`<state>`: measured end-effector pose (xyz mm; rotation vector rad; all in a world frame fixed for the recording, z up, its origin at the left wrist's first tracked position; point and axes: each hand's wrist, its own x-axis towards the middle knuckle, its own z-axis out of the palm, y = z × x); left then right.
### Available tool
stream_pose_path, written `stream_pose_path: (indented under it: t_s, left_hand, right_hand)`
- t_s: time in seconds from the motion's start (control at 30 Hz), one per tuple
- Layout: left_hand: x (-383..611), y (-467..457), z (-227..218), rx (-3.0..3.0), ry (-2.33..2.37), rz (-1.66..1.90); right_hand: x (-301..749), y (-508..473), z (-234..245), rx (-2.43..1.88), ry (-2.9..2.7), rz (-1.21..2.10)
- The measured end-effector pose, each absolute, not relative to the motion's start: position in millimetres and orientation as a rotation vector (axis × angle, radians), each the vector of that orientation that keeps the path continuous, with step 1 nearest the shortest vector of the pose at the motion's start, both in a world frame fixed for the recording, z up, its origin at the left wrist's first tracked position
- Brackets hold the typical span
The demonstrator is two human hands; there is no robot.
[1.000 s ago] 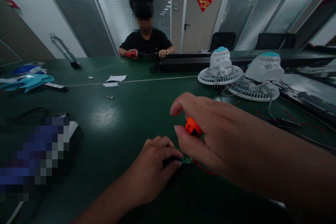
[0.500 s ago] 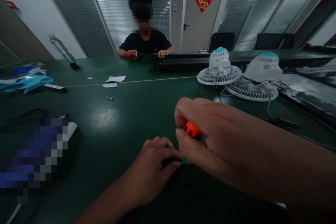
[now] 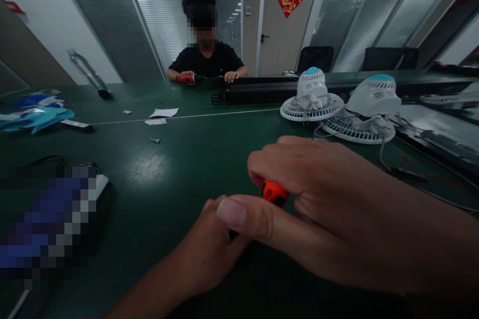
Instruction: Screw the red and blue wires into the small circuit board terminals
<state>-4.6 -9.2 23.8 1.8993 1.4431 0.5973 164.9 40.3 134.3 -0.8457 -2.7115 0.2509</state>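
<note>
My right hand (image 3: 318,214) is wrapped round a screwdriver (image 3: 274,191); only the orange and black end of its handle shows between thumb and forefinger. The thumb stretches out to the left, across the fingers of my left hand (image 3: 204,246). Low over the table, my left hand is closed in a pinch, its fingertips covered by the right thumb. The green circuit board it grips by the edge showed half a second ago and is hidden now. The screwdriver's tip is out of sight below my right hand.
Across the green table (image 3: 179,159) sits a person (image 3: 205,57) with a red power drill (image 3: 186,79) by long black rails (image 3: 258,93). Two white fan parts (image 3: 312,104) stand at right near loose wires. Paper scraps (image 3: 163,112) and blue gloves (image 3: 45,115) lie left.
My right thumb has swung out leftward over the left fingertips, covering the circuit board. The orange handle has turned slightly within my right hand. My left hand has hardly moved.
</note>
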Motion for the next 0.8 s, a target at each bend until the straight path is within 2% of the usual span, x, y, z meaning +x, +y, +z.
stream_pose_path:
  t_s: [0.27,0.8]
  left_hand:
    - [-3.7,-10.4,24.5,1.923,1.499,0.516]
    - [-2.9,-9.4,27.9,1.907,1.496,0.517]
  right_hand:
    - [161.4,44.6,129.9,-0.862,-2.720,0.078]
    - [165.5,44.6,130.0,-0.826,-2.718,0.204]
